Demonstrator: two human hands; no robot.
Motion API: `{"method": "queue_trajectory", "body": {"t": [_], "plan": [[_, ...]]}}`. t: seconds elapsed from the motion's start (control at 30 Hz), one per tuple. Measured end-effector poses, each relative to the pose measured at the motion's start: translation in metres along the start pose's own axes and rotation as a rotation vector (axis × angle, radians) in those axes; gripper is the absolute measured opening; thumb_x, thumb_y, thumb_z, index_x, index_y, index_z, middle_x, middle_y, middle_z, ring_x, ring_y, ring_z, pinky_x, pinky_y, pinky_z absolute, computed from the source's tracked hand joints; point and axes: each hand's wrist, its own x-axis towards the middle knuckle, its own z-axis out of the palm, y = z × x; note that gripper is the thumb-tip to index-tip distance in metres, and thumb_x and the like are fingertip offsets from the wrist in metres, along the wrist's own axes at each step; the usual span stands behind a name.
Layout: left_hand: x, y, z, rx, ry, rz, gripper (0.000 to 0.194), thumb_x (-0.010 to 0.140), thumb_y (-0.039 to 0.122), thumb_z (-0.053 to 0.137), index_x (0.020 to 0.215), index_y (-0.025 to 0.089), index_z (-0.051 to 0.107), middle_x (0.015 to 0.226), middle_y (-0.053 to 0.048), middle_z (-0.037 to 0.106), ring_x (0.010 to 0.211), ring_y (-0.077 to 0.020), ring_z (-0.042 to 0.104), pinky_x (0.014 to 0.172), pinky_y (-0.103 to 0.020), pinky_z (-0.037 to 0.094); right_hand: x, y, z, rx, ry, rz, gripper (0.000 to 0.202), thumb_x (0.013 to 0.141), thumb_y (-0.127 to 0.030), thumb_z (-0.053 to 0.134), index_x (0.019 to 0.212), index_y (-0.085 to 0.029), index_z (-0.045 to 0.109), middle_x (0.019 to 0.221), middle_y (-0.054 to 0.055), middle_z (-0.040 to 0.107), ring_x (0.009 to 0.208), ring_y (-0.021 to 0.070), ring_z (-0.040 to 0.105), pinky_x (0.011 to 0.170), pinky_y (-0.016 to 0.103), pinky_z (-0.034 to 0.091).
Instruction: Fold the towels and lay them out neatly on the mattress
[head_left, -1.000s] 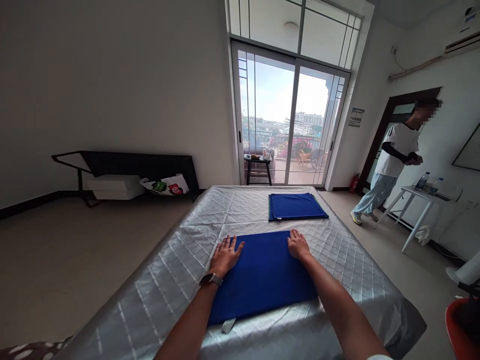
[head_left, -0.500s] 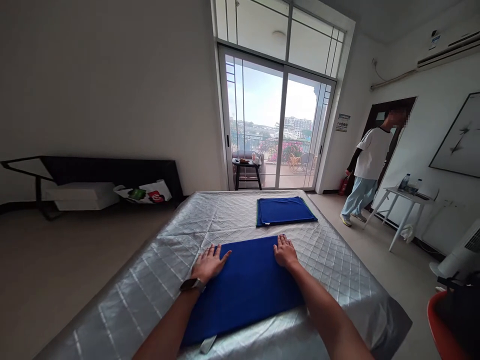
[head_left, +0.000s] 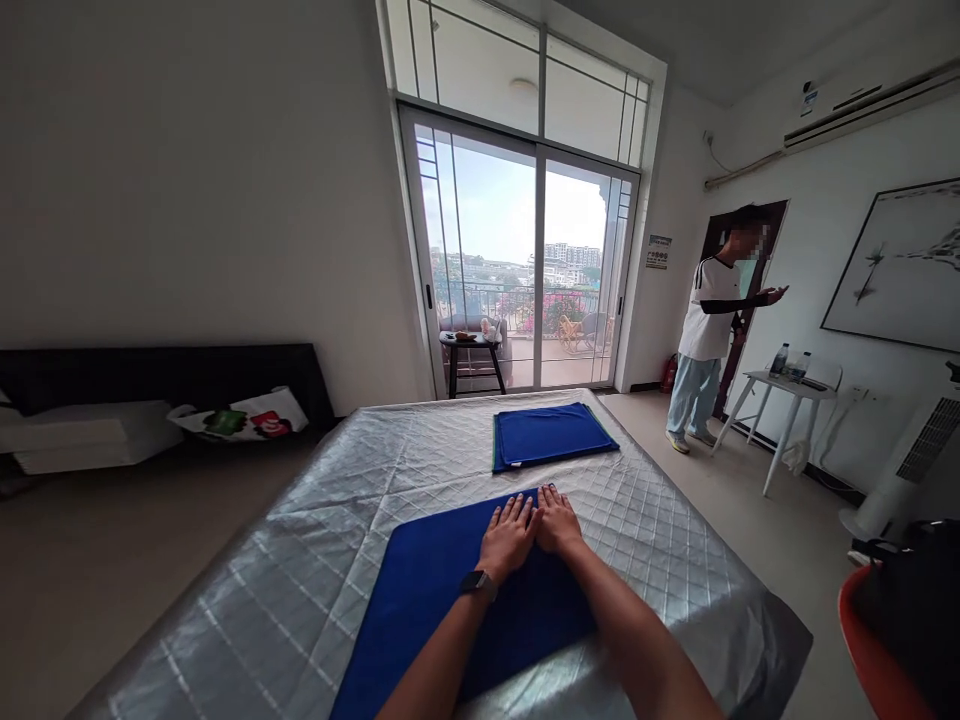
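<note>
A folded blue cloth (head_left: 420,590) lies flat on the silver quilted cover (head_left: 300,560) of a table or bed. My left hand (head_left: 508,537), with a dark watch on its wrist, rests palm down near the cloth's far edge, fingers stretched out. Right beside it, my right hand (head_left: 556,520) lies flat at the far right corner of the cloth. The two hands touch or nearly touch at the thumbs. Beyond them is a second folded blue cloth (head_left: 555,437) with a green edge.
A person (head_left: 709,320) in a white shirt stands at the back right near a door, one forearm raised. Nearby is a small white table (head_left: 791,385) with bottles. An orange chair (head_left: 862,630) is at the right, a black stool (head_left: 471,345) by the glass door.
My left hand has slid right across the cloth to beside my right hand. The view has shifted a little. The person at the back has turned and raised a forearm.
</note>
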Motion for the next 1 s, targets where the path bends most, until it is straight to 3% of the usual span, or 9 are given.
{"method": "queue_trajectory", "body": {"t": [0.07, 0.23, 0.37, 0.63, 0.8, 0.93, 1.0], "plan": [[-0.011, -0.027, -0.001, 0.012, -0.012, -0.068, 0.061, 0.101, 0.043, 0.016, 0.156, 0.022, 0.031, 0.159, -0.014, 0.038, 0.148, -0.0275, 0.034, 0.119, -0.052, 0.026, 0.001, -0.002, 0.000, 0.008, 0.011, 0.015, 0.061, 0.102, -0.033, 0.027, 0.157, -0.007, 0.027, 0.163, 0.014, 0.025, 0.153, 0.0198, 0.015, 0.123, 0.041, 0.017], [-0.048, -0.110, -0.013, 0.055, -0.104, -0.403, 0.071, 0.099, 0.057, 0.011, 0.156, 0.020, 0.032, 0.163, -0.014, 0.029, 0.151, -0.0283, 0.026, 0.120, -0.054, 0.022, 0.000, -0.006, -0.003, 0.024, -0.006, 0.036, 0.063, 0.102, -0.037, 0.025, 0.158, -0.007, 0.024, 0.164, 0.012, 0.023, 0.154, 0.0192, 0.013, 0.123, 0.040, 0.014], [-0.077, -0.143, -0.026, 0.059, -0.113, -0.490, 0.073, 0.098, 0.059, 0.017, 0.156, 0.016, 0.030, 0.164, -0.014, 0.027, 0.152, -0.0282, 0.023, 0.121, -0.050, 0.021, 0.001, -0.005, -0.005, 0.007, -0.039, 0.060, 0.064, 0.102, -0.038, 0.024, 0.159, -0.009, 0.021, 0.165, 0.010, 0.021, 0.154, 0.0179, 0.010, 0.123, 0.039, 0.011], [-0.083, -0.137, -0.029, 0.049, -0.075, -0.495, 0.078, 0.097, 0.062, 0.020, 0.155, 0.012, 0.032, 0.162, -0.016, 0.030, 0.151, -0.0284, 0.025, 0.122, -0.047, 0.022, 0.006, -0.002, -0.001, -0.016, -0.043, 0.074, 0.064, 0.102, -0.039, 0.023, 0.159, -0.009, 0.020, 0.165, 0.011, 0.020, 0.154, 0.0173, 0.010, 0.123, 0.037, 0.009], [-0.080, -0.139, -0.037, 0.069, -0.128, -0.507, 0.075, 0.097, 0.060, 0.025, 0.154, 0.012, 0.034, 0.163, -0.016, 0.029, 0.151, -0.0309, 0.026, 0.121, -0.049, 0.022, 0.004, -0.003, -0.002, -0.018, -0.021, 0.090, 0.065, 0.102, -0.039, 0.024, 0.159, -0.007, 0.020, 0.166, 0.012, 0.017, 0.154, 0.0174, 0.010, 0.123, 0.035, 0.009], [-0.059, -0.130, -0.041, 0.085, -0.134, -0.494, 0.072, 0.098, 0.055, 0.034, 0.146, 0.003, 0.045, 0.153, -0.028, 0.042, 0.144, -0.0402, 0.036, 0.118, -0.060, 0.023, 0.004, -0.005, -0.002, -0.013, -0.026, 0.089, 0.065, 0.102, -0.039, 0.024, 0.159, -0.007, 0.020, 0.165, 0.012, 0.019, 0.154, 0.0171, 0.011, 0.123, 0.035, 0.009], [-0.041, -0.115, -0.036, 0.072, -0.108, -0.417, 0.065, 0.098, 0.054, 0.038, 0.141, 0.007, 0.052, 0.149, -0.026, 0.048, 0.141, -0.0392, 0.040, 0.117, -0.061, 0.025, 0.005, -0.005, -0.002, -0.013, -0.024, 0.092, 0.065, 0.102, -0.039, 0.025, 0.159, -0.007, 0.020, 0.166, 0.012, 0.019, 0.154, 0.0171, 0.011, 0.123, 0.035, 0.009]]}}
